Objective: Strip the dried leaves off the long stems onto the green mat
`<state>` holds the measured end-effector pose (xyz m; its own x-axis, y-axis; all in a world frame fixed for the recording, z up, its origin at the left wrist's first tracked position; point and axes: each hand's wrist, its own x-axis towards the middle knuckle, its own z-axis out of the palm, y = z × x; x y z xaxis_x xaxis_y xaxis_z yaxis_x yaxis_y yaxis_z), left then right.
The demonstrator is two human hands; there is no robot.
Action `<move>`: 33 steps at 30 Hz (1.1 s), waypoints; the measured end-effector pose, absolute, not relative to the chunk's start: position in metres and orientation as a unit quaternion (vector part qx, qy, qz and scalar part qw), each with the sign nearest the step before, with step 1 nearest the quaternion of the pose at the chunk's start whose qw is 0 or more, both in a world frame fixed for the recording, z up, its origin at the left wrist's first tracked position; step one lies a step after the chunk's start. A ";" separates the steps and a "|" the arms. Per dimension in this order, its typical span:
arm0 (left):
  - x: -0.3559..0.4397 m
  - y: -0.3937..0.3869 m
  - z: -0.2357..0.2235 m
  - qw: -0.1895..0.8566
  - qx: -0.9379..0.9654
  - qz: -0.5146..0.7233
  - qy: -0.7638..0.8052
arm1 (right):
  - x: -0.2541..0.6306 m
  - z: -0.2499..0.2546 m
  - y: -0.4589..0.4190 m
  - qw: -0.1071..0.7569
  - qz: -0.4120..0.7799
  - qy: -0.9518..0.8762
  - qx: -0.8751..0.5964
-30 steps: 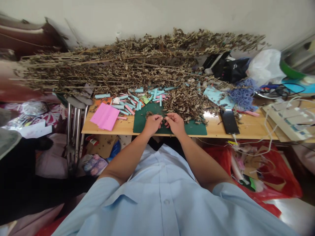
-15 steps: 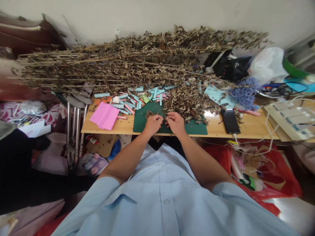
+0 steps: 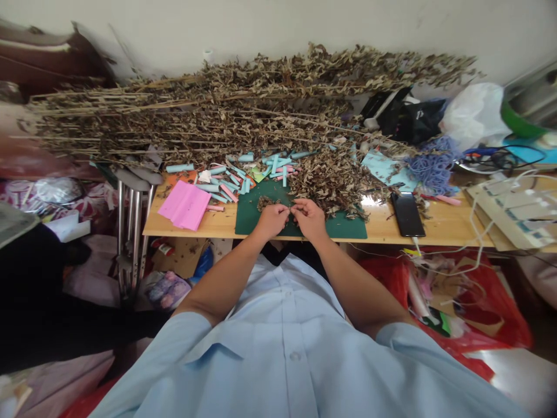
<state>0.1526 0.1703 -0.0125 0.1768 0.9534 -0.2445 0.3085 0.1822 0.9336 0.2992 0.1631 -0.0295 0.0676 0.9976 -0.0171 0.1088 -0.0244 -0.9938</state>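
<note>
Since the earlier frame, the left hand (image 3: 272, 222) and right hand (image 3: 310, 219) have drawn slightly closer together, their fingertips (image 3: 286, 212) now meeting above the green cutting mat (image 3: 261, 225). Both hands are closed in a pinch on what appears to be a dried leaf fragment (image 3: 291, 208), too small to show clearly. Just left of the fingertips, a small clump of dried leaves (image 3: 265, 203) lies on the mat. A larger dried leaf pile (image 3: 333, 186) rests at the mat's far right edge, and long dried leafy branches (image 3: 195, 119) stretch across the far side of the wooden worktop (image 3: 435, 229). Pale blue paper tubes (image 3: 228, 174) lie scattered at the mat's far left, with pink paper sheets (image 3: 185, 205) to their near left. To the right lie a black smartphone (image 3: 408, 213) and a purple cord tangle (image 3: 433, 171). Metal crutches (image 3: 134, 232) stand below the worktop's left end; a red plastic bag (image 3: 387, 273) lies below its right side.
</note>
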 end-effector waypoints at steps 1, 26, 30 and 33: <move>0.153 0.170 -0.012 0.512 0.569 0.299 0.569 | 0.299 -0.030 0.162 0.486 0.448 -0.512 -0.549; 0.151 0.174 -0.016 0.542 0.551 0.314 0.551 | 0.300 -0.035 0.165 0.503 0.439 -0.483 -0.566; 0.150 0.172 -0.016 0.549 0.506 0.356 0.562 | 0.302 -0.036 0.165 0.503 0.426 -0.478 -0.580; 0.151 0.171 -0.016 0.555 0.488 0.370 0.563 | 0.302 -0.033 0.164 0.470 0.423 -0.512 -0.582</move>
<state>0.1512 0.1711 -0.0155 0.0923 0.9602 -0.2635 0.1387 0.2496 0.9584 0.3022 0.1639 -0.0330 0.1188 0.9929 -0.0110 0.1977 -0.0345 -0.9797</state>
